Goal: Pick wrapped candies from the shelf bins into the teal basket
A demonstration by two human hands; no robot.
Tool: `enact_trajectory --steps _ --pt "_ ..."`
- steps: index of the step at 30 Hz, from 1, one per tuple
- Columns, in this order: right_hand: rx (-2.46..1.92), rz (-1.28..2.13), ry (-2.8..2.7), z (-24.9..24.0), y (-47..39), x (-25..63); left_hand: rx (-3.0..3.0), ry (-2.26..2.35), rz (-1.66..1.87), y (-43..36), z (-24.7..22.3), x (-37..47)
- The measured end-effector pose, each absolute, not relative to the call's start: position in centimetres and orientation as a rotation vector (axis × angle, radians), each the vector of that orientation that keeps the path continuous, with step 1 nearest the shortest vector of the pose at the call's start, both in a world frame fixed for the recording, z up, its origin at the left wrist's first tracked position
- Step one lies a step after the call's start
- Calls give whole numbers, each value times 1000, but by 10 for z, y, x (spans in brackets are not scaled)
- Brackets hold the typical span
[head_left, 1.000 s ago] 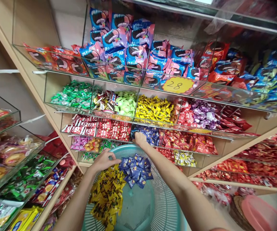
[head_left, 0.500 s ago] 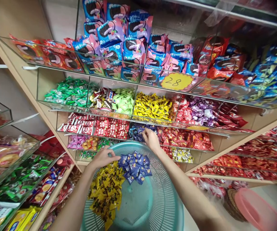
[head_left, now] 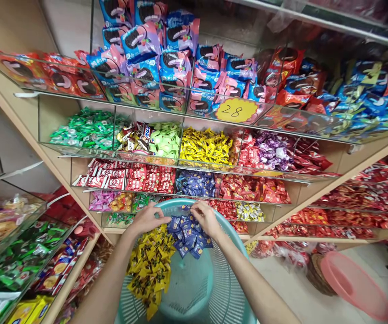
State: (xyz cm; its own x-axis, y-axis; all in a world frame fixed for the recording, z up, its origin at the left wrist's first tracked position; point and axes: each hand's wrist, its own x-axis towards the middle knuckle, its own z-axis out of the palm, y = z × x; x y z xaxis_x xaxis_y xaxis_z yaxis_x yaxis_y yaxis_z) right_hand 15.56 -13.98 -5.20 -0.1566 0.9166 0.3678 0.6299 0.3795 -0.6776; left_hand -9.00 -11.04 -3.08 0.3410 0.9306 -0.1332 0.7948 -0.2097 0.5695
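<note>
A large green plastic basket sits below me. Yellow-wrapped candies are heaped along its left side, and blue-wrapped candies lie toward its far side. My left hand is bent over the far left rim of the basket, its thumb side just beside the blue pile. Over the blue pile, at the far rim, my right hand has its fingers pinched together, with blue wrappers at the fingertips. Behind the basket, a shelf bin holds more blue-wrapped candies.
Clear-fronted shelves hold green candies, yellow candies, red packets and blue-pink cookie packs. A yellow tag reads 28. Side shelves stand left and right. A pink basket is at the right on the floor.
My right hand has come back from the blue candy bin to above the blue pile in the basket. My left hand stays at the rim. The view has shifted slightly.
</note>
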Motion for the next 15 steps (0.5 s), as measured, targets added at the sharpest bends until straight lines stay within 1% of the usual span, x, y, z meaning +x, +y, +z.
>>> enact_trajectory --steps 5,11,15 --pt "-1222 487 -2000 -63 -153 154 2104 1497 280 -108 -26 -76" --pt "-1295 449 -2048 -71 -158 160 2184 1444 278 -104 -24 -61" --pt "-1361 357 -2103 -75 -158 164 2167 1446 252 -103 -22 -58"
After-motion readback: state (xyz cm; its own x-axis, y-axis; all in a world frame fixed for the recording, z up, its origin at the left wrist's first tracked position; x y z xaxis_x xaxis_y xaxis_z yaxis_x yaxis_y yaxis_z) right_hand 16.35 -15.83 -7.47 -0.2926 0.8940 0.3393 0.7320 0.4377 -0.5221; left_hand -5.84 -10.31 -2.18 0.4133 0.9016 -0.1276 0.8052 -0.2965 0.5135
